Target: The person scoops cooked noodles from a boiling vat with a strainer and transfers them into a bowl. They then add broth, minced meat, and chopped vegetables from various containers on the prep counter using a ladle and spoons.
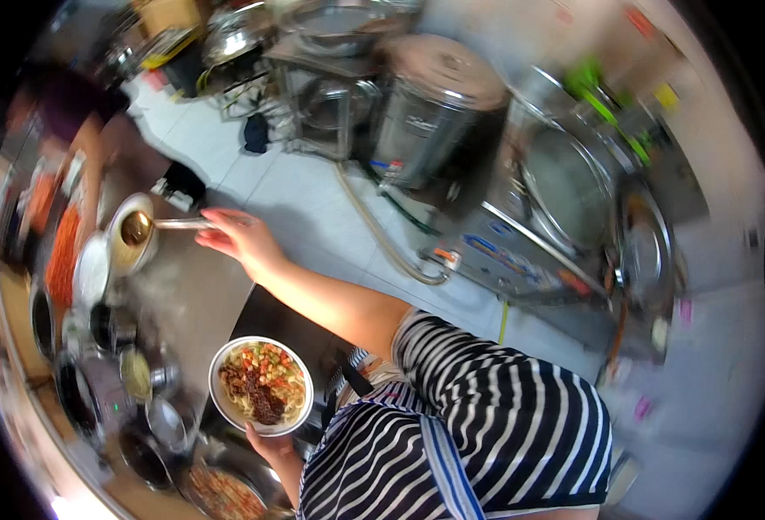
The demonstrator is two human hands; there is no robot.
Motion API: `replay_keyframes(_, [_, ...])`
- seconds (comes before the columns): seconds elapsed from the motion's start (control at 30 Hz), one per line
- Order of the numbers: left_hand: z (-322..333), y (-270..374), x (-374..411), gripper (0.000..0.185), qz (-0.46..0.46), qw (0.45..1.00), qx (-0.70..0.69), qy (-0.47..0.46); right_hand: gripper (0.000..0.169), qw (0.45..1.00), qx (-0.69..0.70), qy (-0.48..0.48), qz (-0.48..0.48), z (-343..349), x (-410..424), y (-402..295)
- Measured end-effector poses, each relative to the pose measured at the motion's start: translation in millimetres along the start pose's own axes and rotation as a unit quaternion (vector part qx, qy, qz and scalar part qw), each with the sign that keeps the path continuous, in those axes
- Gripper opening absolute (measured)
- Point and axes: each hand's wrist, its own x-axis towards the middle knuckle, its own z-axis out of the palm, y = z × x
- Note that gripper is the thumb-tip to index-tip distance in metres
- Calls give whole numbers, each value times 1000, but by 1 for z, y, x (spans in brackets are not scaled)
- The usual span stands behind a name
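Note:
My right hand (239, 244) grips the handle of a metal ladle (174, 223), my arm stretched out over the steel counter. Brownish liquid shows in the ladle's cup, which is over or in a white bowl (150, 250) with pale contents; I cannot tell whether it touches them. Close to my body, my left hand (271, 444) supports a second white bowl (212, 383) from its rim and underside. Noodles (291, 389) fill it, topped with dark minced sauce (262, 398) and diced orange and pale pieces (269, 359).
Another person (90, 123) leans over the counter's far end, an arm near orange shreds (64, 253). Several pots and containers line the counter, among them a tray of diced food (223, 494). Across the tiled floor (252, 175) stand a lidded steel barrel (421, 123) and a large cooker (564, 188); a hose (369, 227) runs there.

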Motion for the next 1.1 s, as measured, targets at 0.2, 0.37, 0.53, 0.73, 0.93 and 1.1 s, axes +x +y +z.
replay_keyframes(0.2, [37, 98, 14, 68, -190, 963, 106, -156, 31, 933, -95, 247, -245, -56, -272, -138])
replay_keyframes(0.37, [72, 105, 22, 65, -250, 926, 77, -273, 37, 698, -330, 501, -391, -92, -402, -149])
replay_keyframes(0.53, [72, 106, 36, 63, -322, 899, 51, -292, 31, 590, -500, 573, -272, -134, -410, -85])
replay_keyframes(0.73, [71, 103, 60, 58, -317, 905, 79, -274, 28, 619, -502, 557, -234, -154, -355, -24])
replay_keyframes(0.93, [66, 105, 74, 62, -326, 896, 137, -270, 28, 758, -264, 514, -303, -156, -355, 12])
replay_keyframes(1.1, [68, 106, 71, 57, -295, 902, 151, -278, 27, 768, -256, 501, -306, -36, -359, 2])
